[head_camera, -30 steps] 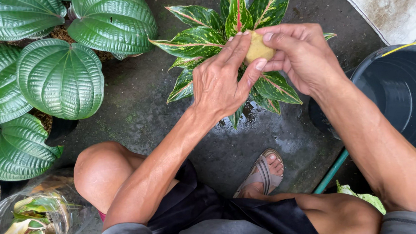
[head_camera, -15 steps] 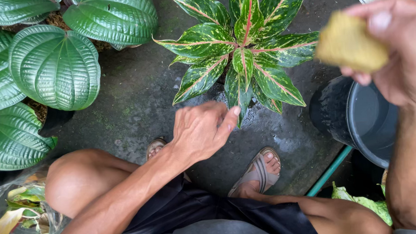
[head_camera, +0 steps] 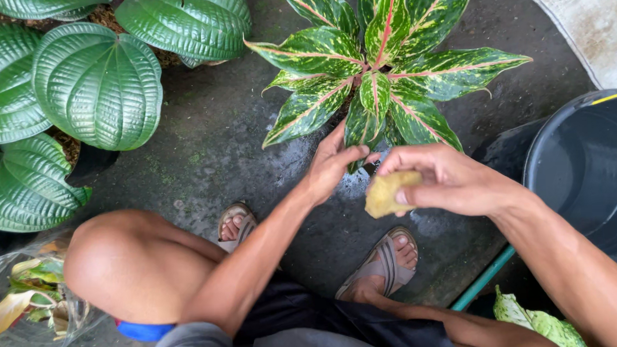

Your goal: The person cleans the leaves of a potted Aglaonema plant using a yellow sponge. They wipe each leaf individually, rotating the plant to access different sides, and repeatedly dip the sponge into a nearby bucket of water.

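Head view: the right hand pinches a yellow damp sponge just near of the variegated green, pink-veined potted plant. The left hand, fingers loosely spread, lifts a low leaf. Leaves already glisten; wiping looks partway done.

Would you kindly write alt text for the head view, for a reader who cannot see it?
A squatting person's right hand holds a yellow sponge while the left hand touches a leaf of a green, pink-veined plant. A dark bucket stands at right, broad ribbed leaves at left.
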Demonstrator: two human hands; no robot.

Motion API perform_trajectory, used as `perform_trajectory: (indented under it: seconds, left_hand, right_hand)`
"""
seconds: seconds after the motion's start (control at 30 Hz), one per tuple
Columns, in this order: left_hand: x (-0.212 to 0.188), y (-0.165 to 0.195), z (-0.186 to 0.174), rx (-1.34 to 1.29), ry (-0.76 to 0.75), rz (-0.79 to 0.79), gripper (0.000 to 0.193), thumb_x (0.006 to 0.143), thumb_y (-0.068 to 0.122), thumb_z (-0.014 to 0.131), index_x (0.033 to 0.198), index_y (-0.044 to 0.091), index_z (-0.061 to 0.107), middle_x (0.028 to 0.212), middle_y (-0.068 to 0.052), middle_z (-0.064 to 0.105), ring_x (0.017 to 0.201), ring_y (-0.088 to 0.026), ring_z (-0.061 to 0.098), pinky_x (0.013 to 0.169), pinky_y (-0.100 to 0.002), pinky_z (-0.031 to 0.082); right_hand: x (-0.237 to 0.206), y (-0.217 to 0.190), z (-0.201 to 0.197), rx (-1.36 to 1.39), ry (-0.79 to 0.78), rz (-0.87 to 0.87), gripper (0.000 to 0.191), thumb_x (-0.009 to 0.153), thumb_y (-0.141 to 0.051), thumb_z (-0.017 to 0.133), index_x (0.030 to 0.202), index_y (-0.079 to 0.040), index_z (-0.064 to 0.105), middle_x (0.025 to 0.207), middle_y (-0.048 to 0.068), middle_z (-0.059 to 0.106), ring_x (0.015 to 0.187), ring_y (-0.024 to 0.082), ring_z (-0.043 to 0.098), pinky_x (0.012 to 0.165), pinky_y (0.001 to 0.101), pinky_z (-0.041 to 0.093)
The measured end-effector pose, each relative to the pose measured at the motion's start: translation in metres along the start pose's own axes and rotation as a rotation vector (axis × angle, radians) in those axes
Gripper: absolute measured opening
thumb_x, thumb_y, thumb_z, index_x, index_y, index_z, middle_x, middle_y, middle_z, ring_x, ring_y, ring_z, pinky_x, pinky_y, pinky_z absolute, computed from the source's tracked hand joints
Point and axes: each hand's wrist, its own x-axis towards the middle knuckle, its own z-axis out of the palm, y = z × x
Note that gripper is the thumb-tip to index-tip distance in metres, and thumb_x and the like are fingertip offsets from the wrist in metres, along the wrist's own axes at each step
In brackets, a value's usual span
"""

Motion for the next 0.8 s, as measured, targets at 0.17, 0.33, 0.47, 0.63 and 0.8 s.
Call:
perform_trajectory:
  seconds: [0.17, 0.33, 0.47, 0.63, 0.8]
  left_hand:
    - [0.001, -0.018, -0.01, -0.445, 0.129, -0.009, 0.059, 0.088, 0.002, 0.052, 0.147, 0.006, 0.043, 0.139, -0.009, 0.058, 0.126, -0.021, 0.057, 0.111, -0.041, 0.041]
    - [0.002, -0.017, -0.013, -0.63, 0.15, -0.125, 0.045, 0.097, 0.007, 0.054, 0.14, -0.007, 0.051, 0.131, -0.017, 0.062, 0.12, -0.028, 0.062, 0.107, -0.049, 0.052]
    - [-0.003, 0.005, -0.007, -0.717, 0.159, -0.197, 0.061, 0.092, 0.003, 0.05, 0.152, 0.01, 0.042, 0.139, -0.007, 0.057, 0.124, -0.019, 0.058, 0.106, -0.04, 0.051]
    - [-0.012, 0.022, -0.001, -0.919, 0.024, -0.149, 0.073, 0.09, -0.007, 0.045, 0.16, 0.007, 0.031, 0.15, -0.01, 0.052, 0.135, -0.022, 0.055, 0.121, -0.044, 0.043]
    - [-0.02, 0.017, 0.001, -0.964, -0.035, -0.106, 0.072, 0.095, 0.003, 0.049, 0.164, 0.007, 0.032, 0.153, -0.009, 0.051, 0.136, -0.019, 0.053, 0.123, -0.039, 0.039]
  right_hand:
    - [0.032, -0.014, -0.024, -0.14, 0.049, -0.032, 0.032, 0.084, -0.002, 0.055, 0.113, 0.0, 0.065, 0.131, 0.013, 0.073, 0.097, 0.019, 0.072, 0.07, 0.0345, 0.062]
    - [0.039, -0.019, -0.034, -0.556, -0.077, -0.186, 0.033, 0.081, 0.001, 0.057, 0.111, -0.002, 0.072, 0.142, 0.015, 0.068, 0.121, 0.025, 0.072, 0.098, 0.0376, 0.06]
    - [0.038, -0.006, -0.018, -1.008, 0.336, -0.43, 0.033, 0.092, -0.005, 0.067, 0.125, -0.005, 0.07, 0.123, 0.013, 0.076, 0.11, 0.023, 0.075, 0.095, 0.0379, 0.06]
    - [0.052, 0.014, 0.007, -1.305, 0.517, 0.162, 0.05, 0.103, -0.026, 0.06, 0.152, -0.022, 0.054, 0.117, 0.006, 0.075, 0.103, 0.018, 0.073, 0.09, 0.033, 0.061]
    - [0.048, 0.015, 0.001, -1.742, 0.439, -0.705, 0.052, 0.083, -0.001, 0.073, 0.134, 0.003, 0.066, 0.131, 0.019, 0.07, 0.111, 0.03, 0.071, 0.098, 0.0438, 0.058]
